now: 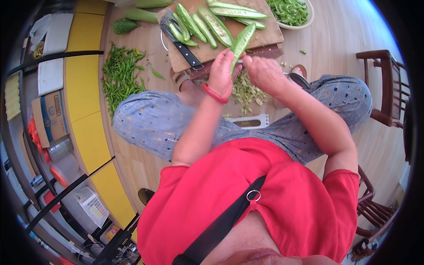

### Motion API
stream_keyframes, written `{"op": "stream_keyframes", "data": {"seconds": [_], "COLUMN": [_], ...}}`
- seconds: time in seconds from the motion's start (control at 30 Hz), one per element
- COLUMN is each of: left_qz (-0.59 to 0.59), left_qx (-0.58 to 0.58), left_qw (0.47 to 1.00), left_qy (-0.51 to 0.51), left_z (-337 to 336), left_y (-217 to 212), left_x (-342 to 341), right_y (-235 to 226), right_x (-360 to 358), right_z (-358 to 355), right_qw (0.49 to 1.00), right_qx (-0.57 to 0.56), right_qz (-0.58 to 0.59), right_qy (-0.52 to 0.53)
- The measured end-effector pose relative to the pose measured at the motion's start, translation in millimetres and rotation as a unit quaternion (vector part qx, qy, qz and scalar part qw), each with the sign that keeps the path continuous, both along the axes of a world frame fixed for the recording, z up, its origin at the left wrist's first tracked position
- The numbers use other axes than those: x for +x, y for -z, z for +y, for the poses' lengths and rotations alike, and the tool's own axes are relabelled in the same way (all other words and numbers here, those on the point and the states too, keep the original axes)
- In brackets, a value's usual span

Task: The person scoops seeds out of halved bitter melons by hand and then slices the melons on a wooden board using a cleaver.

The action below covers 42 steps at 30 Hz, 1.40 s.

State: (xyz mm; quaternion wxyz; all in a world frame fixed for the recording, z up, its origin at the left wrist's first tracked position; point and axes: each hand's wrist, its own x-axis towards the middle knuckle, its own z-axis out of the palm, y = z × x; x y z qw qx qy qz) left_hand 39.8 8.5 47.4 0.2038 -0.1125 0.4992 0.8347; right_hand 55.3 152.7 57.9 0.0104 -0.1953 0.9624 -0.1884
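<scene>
My left hand [222,73], with a red bangle at its wrist, is closed around the lower end of a long green gourd piece [243,42], its pale cut face showing. Beside it my right hand [264,73] is closed, knuckles up, against the piece's near end. A bit of metal shows between the hands; most of that tool is hidden. Just beyond them, several cut gourd pieces [215,25] lie on a wooden cutting board [260,40]. A cleaver with a black handle [189,55] rests along the board's left edge.
Scraped seeds and pith [247,88] lie on the floor below the board. Green chili peppers [119,73] are heaped at left, near whole gourds [141,15]. A bowl of green slices [289,12] stands far right. Wooden chairs [383,88] and yellow-fronted shelving [86,84] flank me.
</scene>
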Motion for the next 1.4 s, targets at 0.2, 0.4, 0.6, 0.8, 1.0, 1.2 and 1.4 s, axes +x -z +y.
{"op": "stream_keyframes", "data": {"seconds": [0.2,0.4,0.6,0.8,1.0,1.2,1.4], "left_qz": [0.109,0.018,-0.046,0.083,0.284,0.548,0.605], "left_qx": [-0.127,-0.088,-0.303,-0.582,-0.699,-0.712,-0.708], "left_qw": [0.985,0.97,0.911,0.807,0.649,0.376,0.277], "left_qy": [-0.05,-0.225,-0.274,-0.057,-0.099,0.227,0.236], "left_z": [-8,-70,-91,-114,-82,-61,-59], "left_y": [-12,1,10,55,28,22,34], "left_x": [-6,-69,-139,-159,-126,-100,-109], "right_y": [-8,-9,-5,-4,3,0,1], "right_x": [18,20,20,17,21,20,18], "right_z": [-12,-9,-10,-6,-1,-5,-2], "right_qw": [0.992,0.989,0.987,0.988,0.987,0.987,0.987], "right_qx": [-0.018,-0.053,-0.054,-0.071,-0.082,-0.089,-0.102], "right_qz": [-0.077,-0.098,-0.102,-0.101,-0.111,-0.098,-0.095], "right_qy": [-0.098,-0.094,-0.112,-0.094,-0.086,-0.094,-0.075]}}
